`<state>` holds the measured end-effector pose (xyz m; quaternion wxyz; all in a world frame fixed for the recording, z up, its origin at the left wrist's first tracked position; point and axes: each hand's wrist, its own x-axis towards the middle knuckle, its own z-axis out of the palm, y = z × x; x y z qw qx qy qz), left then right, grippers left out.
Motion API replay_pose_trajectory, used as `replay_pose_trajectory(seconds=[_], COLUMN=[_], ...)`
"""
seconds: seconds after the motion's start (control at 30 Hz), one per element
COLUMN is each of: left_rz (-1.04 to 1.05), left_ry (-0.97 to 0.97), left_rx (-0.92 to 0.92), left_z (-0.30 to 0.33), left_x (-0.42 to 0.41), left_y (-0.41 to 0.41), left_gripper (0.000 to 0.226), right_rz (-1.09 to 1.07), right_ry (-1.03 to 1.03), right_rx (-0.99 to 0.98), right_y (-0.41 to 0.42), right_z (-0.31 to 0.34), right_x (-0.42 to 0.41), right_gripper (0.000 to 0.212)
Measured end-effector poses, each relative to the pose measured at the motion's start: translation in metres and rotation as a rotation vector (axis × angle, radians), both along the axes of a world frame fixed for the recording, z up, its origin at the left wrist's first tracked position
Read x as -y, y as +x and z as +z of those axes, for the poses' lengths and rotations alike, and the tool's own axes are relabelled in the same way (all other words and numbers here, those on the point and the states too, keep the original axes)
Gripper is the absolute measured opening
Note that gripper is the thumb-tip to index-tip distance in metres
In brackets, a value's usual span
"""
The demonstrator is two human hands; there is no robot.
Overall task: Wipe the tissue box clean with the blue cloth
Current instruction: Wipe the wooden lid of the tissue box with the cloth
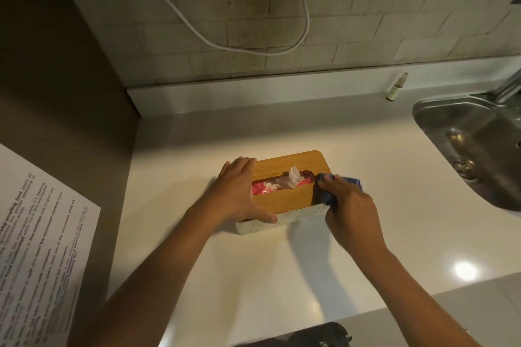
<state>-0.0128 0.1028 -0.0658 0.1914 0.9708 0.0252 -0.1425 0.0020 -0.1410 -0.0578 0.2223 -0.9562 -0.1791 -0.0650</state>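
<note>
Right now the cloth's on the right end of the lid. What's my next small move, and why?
Probably sweep the blue cloth leftward along the near strip of the wooden lid, skirting the tissue sticking out of the slot. The right hand presses the cloth at the right end only, and the left hand braces the tissue box.

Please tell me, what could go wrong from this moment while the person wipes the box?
1. The cloth in the right hand works right beside the slot, so it may catch the tissue that sticks up and pull or tear it.
2. Only the left hand steadies the box; on the smooth counter a hard stroke might make it slide.
3. The wiping is at the right end, so the part under the left hand could be missed.
</note>
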Motion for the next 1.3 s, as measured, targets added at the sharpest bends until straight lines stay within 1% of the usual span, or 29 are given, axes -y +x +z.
replay_pose_trajectory(seconds=[0.1,0.13,0.2,0.27,0.3,0.37,0.43,0.57,0.67,0.77,0.87,0.93,0.97,1.07,1.1,1.17,1.23,1.3], left_rz=[0.003,0.004,0.008,0.011,0.010,0.013,0.016,0.024,0.025,0.025,0.035,0.037,0.034,0.034,0.037,0.039,0.035,0.034], left_ry=[-0.004,-0.004,-0.005,-0.009,-0.008,-0.011,-0.019,-0.008,-0.010,-0.029,-0.037,-0.045,-0.051,-0.074,-0.082,-0.088,-0.087,-0.092], left_rx=[-0.005,-0.006,-0.013,-0.011,-0.011,-0.022,-0.027,-0.036,-0.031,-0.027,-0.037,-0.024,-0.015,0.005,0.002,0.004,0.008,0.006], left_z=[0.000,0.000,-0.001,-0.003,-0.002,-0.002,-0.002,-0.002,-0.003,-0.001,0.001,0.002,0.002,-0.001,-0.002,-0.003,-0.004,-0.005], left_x=[0.000,0.000,-0.001,-0.001,-0.001,-0.001,-0.001,0.000,0.000,0.001,0.003,0.003,0.003,0.001,0.001,0.000,0.000,0.000], left_y=[0.000,0.001,0.001,0.000,0.001,0.002,0.002,0.002,0.002,0.001,0.000,0.000,0.000,-0.002,-0.002,-0.002,-0.003,-0.001], left_gripper=[0.135,0.134,0.133,0.132,0.132,0.134,0.134,0.132,0.131,0.130,0.128,0.128,0.128,0.129,0.131,0.131,0.130,0.130], right_rz=[-0.023,-0.031,-0.020,-0.014,-0.023,-0.053,-0.085,-0.025,0.068,0.037,-0.016,0.038,0.085,0.192,0.184,0.122,0.062,0.055], right_ry=[-0.044,-0.047,-0.060,-0.046,-0.022,0.018,-0.008,-0.070,-0.034,0.024,-0.016,-0.029,-0.042,-0.012,0.008,0.009,-0.043,-0.067], right_rx=[-0.009,-0.020,-0.047,-0.053,-0.050,-0.048,-0.066,-0.036,-0.045,-0.072,-0.058,-0.054,-0.044,-0.036,-0.041,-0.067,-0.093,-0.052], right_y=[0.027,0.028,0.020,0.012,0.012,0.026,0.046,0.056,0.044,0.052,0.063,0.052,0.043,0.028,0.032,0.045,0.053,0.046], right_z=[0.005,0.005,0.004,0.005,0.008,0.012,0.014,0.011,0.005,0.007,0.007,0.008,0.006,0.004,0.006,0.011,0.013,0.011], right_x=[-0.017,-0.021,-0.021,-0.013,-0.009,-0.009,-0.019,-0.049,-0.042,-0.027,-0.049,-0.075,-0.083,-0.073,-0.064,-0.054,-0.062,-0.081], right_gripper=[0.023,0.020,0.023,0.034,0.035,0.034,0.030,0.013,0.018,0.026,0.016,0.010,0.010,0.023,0.024,0.015,0.014,0.007])
